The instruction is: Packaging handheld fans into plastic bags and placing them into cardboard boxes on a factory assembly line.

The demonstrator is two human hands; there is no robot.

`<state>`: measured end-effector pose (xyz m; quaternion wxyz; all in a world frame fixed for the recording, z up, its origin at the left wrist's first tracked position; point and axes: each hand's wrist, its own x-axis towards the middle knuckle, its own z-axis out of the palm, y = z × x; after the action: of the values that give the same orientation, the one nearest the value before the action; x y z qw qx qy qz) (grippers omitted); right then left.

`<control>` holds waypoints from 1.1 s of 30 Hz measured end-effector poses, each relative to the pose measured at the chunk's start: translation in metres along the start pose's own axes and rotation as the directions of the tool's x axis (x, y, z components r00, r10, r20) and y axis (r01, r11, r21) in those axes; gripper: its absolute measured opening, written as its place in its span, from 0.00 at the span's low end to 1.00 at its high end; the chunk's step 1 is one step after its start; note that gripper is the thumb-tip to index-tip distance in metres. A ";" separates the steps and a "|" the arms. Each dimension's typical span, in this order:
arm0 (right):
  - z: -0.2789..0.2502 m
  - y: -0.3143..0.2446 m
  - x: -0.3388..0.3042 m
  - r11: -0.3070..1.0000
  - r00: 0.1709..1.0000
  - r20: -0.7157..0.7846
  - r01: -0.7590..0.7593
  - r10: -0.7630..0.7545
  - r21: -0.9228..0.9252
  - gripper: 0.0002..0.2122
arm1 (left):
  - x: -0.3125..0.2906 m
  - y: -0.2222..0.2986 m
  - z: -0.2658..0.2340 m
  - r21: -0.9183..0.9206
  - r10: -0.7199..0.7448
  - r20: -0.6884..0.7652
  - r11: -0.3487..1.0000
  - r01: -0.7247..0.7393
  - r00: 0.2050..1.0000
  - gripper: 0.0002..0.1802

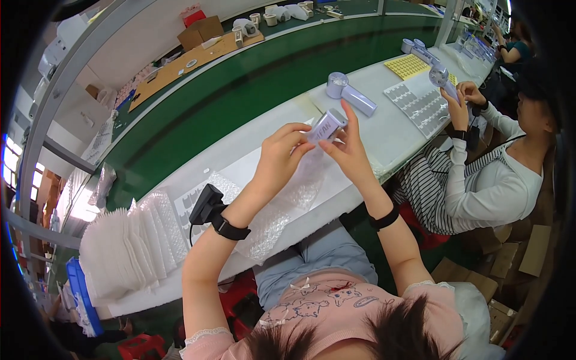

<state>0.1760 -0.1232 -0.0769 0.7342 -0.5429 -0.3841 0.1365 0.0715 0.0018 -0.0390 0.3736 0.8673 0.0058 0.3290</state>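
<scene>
Between my two hands, above the table, is a lavender handheld fan (327, 126), tilted, with printing on its side. My left hand (281, 149) pinches its left end with bent fingers. My right hand (348, 147) holds the other end, thumb at the near side and a finger stretched up along it. Below them a clear bubble-wrap bag (273, 225) lies on the white table, reaching over its near edge; whether it touches the fan I cannot tell. Another lavender handheld fan (358, 101) lies just beyond my right hand.
A stack of bubble-wrap bags (120, 252) fills the table's left end, beside a blue bin (83, 294). Grey label sheets (417, 108) and a yellow sheet (403, 67) lie to the right. A co-worker (492, 168) there holds another fan. A green conveyor belt (240, 99) runs behind.
</scene>
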 end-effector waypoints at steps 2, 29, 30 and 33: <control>-0.007 -0.006 0.005 0.992 0.990 0.085 -0.109 0.114 -0.060 0.26 | 0.003 0.006 0.000 -0.006 -0.011 0.004 1.000 0.011 1.000 0.05; 0.004 -0.157 -0.026 0.780 0.712 0.360 0.432 -0.603 0.453 0.10 | -0.025 0.063 -0.082 -0.293 -0.086 -0.162 0.955 0.036 0.983 0.28; 0.012 -0.165 -0.034 0.741 0.690 0.305 0.512 -0.656 0.435 0.06 | -0.029 0.064 -0.097 -0.283 -0.138 -0.228 0.957 0.070 0.964 0.27; 0.047 -0.194 -0.032 0.642 0.650 0.160 0.622 -0.743 0.449 0.01 | -0.036 0.055 -0.135 -0.117 -0.089 -0.274 0.991 0.059 0.958 0.25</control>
<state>0.0799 -0.1827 0.0900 0.7396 -0.1811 -0.6483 0.0003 -0.0469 0.0399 0.0445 0.4271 0.7903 0.0730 0.4333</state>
